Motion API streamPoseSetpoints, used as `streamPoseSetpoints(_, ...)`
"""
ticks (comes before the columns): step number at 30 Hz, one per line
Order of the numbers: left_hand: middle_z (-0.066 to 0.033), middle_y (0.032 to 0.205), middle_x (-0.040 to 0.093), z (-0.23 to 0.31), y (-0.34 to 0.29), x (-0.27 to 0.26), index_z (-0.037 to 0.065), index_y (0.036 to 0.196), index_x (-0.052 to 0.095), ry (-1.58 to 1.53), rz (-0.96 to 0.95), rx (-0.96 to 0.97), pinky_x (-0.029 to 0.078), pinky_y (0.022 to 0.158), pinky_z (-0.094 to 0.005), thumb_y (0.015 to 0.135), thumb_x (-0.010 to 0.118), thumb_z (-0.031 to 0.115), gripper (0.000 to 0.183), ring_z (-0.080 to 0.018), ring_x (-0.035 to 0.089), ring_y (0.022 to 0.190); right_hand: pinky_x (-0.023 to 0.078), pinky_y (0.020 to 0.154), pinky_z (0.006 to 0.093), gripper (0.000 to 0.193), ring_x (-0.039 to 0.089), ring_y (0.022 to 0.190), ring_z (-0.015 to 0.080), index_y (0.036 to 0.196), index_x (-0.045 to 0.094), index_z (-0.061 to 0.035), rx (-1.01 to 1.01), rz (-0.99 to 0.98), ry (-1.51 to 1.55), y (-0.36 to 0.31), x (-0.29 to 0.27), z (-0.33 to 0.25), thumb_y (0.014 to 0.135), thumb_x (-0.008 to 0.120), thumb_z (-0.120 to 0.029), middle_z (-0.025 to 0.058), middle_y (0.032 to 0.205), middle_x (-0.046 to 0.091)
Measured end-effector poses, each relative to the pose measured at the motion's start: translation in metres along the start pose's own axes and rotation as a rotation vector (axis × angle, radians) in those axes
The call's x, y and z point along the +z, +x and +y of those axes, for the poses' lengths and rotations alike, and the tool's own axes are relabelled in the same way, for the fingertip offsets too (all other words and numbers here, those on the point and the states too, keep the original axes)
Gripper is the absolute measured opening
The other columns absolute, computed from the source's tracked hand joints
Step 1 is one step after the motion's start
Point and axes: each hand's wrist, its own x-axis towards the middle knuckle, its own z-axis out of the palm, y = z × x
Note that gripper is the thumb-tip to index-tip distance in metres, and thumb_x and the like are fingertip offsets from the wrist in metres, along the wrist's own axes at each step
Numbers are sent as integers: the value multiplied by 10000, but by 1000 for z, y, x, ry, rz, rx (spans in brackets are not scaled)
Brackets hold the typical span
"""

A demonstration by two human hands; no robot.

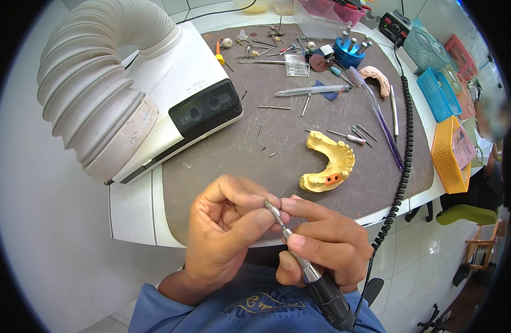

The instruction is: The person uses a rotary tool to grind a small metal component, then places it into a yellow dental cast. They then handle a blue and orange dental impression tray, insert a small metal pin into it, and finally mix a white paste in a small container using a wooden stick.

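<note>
My right hand (334,240) is wrapped round a dental handpiece (329,299) with a black body and a silver nose, held pen-like and tilted up to the left. My left hand (221,225) pinches a small greyish metal piece (272,210) between thumb and fingers, right at the handpiece's tip. Whether this piece is separate from the bur I cannot tell. The fingertips of both hands nearly meet there. Beyond my hands, a yellow plaster dental model (340,158) with an orange-red section holding two dark holes lies on the brown mat (211,166).
At the left stands a white box unit (172,100) with a thick ribbed hose (72,94). Several burs and a blue bur stand (349,54) lie toward the back. A purple toothbrush (380,114) and a coiled black cord (405,144) run along the right, near coloured baskets (451,155).
</note>
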Motion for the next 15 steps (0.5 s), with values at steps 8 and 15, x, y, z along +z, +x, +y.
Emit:
streamPoseSetpoints(8, -187, 1058, 681, -6, -4, -1, -17, 1035, 585, 34, 46, 96, 626, 876, -368, 927, 660, -75, 144, -251, 721, 984, 629, 860, 487, 312, 733, 1001, 426, 1083, 644, 20, 1, 90, 103, -3, 2, 6, 851, 819, -92, 178, 899, 720)
streamPoseSetpoints(15, -147, 1057, 661, -4, -2, 10, -22, 1082, 618, 250, 136, 120, 622, 814, -338, 926, 674, -43, 166, -243, 724, 925, 626, 755, 397, 265, 750, 860, 333, 1083, 625, 22, 108, 228, 239, 3, -35, 4, 869, 758, -59, 186, 865, 702)
